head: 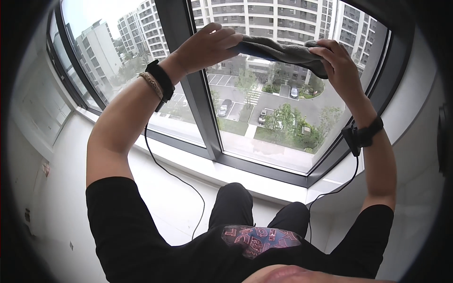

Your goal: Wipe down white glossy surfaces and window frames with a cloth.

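A grey cloth (279,49), with dark blue showing along its lower side, is stretched in loose folds between my two raised hands. Its left end is gripped by my left hand (216,40). At the other end, my right hand (334,58) pinches the cloth, and a darker fold hangs beside the fingers. Behind the cloth stands a large window pane (233,81); whether the cloth touches the glass, I cannot tell. Each wrist wears a black strap with a cable.
A dark window frame post (198,95) divides the panes. Below runs a white sill (262,187), close to my knees. Thin black cables (177,177) hang from both wrist straps. White walls and floor lie at the left, and a wall at the right.
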